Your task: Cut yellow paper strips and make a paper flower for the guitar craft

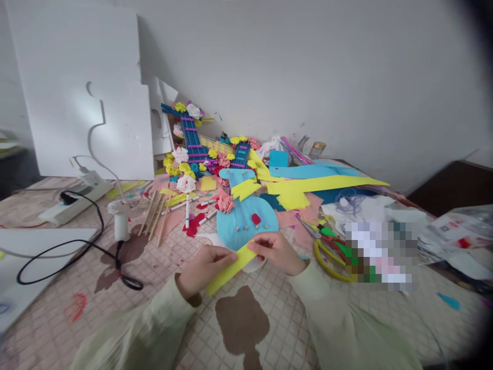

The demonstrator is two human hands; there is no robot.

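A strip of yellow crepe paper point(231, 275) is stretched at a slant between my two hands. My left hand point(206, 270) pinches it along its middle, thumb on top. At its upper right end, my right hand point(276, 252) grips it between thumb and fingertips. Just beyond my hands lies a light blue guitar-shaped cutout point(227, 223), with a small red patch and several beads on it. A pink crepe flower point(225, 202) rests against its left edge. To the right of my right hand are yellow-handled scissors point(321, 257), partly hidden by a blurred patch.
A white glue gun point(121, 221) with a black cord stands left, near a power strip point(73, 200). Wooden sticks point(156, 213) and markers point(188, 210) lie beyond. Yellow paper sheets point(327, 183) and crepe flowers point(181, 154) crowd the back. Plastic bags point(458, 231) sit right.
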